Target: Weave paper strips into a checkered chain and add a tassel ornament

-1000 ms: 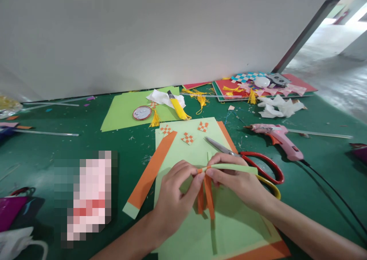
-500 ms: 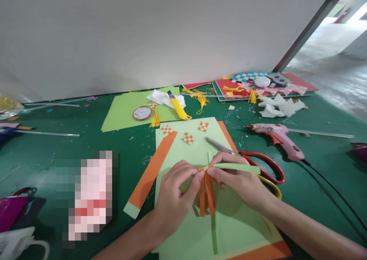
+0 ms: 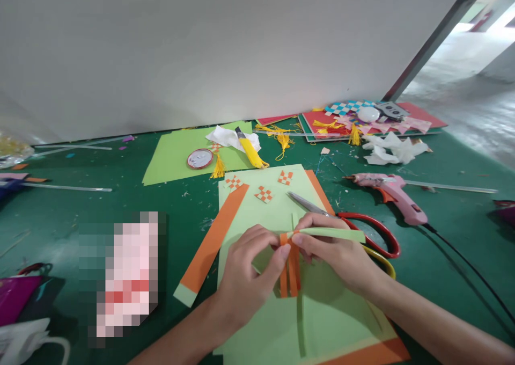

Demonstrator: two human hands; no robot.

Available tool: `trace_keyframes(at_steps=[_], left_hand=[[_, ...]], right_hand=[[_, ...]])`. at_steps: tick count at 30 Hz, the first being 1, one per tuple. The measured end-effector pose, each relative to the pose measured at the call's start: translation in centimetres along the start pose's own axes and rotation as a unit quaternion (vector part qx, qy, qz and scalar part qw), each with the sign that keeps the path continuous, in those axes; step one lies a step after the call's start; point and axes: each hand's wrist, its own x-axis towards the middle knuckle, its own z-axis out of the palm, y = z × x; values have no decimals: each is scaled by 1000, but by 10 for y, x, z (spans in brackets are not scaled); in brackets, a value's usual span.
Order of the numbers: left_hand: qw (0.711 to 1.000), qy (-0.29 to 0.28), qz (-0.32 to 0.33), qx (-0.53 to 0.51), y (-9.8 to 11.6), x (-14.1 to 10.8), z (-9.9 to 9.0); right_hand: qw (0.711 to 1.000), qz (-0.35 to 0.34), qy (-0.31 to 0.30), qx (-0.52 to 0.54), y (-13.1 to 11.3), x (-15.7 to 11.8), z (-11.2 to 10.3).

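Between my two hands, orange paper strips (image 3: 290,279) hang down, looped over a light green paper strip (image 3: 336,234). My left hand (image 3: 251,268) pinches the left edge of the orange strips between thumb and index finger. With thumb and fingertips, my right hand (image 3: 336,247) grips the green strip where the orange crosses it; the rest of it sticks out to the right over that hand. Beneath both hands lie light green sheets (image 3: 257,333). Small woven orange-and-white paper pieces (image 3: 264,195) rest near their top. Scissors (image 3: 370,223) with red and yellow handles lie partly hidden by my right hand.
A pink glue gun (image 3: 396,190) with a black cord lies at right. An orange strip (image 3: 213,244) slants at left. Behind are a yellow utility knife (image 3: 250,149), a round tin (image 3: 200,159), yellow tassels (image 3: 284,139) and crumpled tissue (image 3: 396,149). A blurred-out pink object (image 3: 131,271) stands left.
My left thumb has shifted slightly right and up along the orange strips, whose lower ends have drawn closer together. My right hand stays almost still.
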Motion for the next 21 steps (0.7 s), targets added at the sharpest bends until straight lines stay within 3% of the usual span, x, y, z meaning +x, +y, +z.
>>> trace_keyframes(at_steps=[6,15,21], left_hand=[[998,-54,3,-21,1,0,0],[999,-27,24,-12,-1,1,2],[999,-37,0,-14,0,0,1]], right_hand=[[999,8,7,51,5,2,-1],[996,28,15,80,3,1,1],[996,23,15,81,4,2,0]])
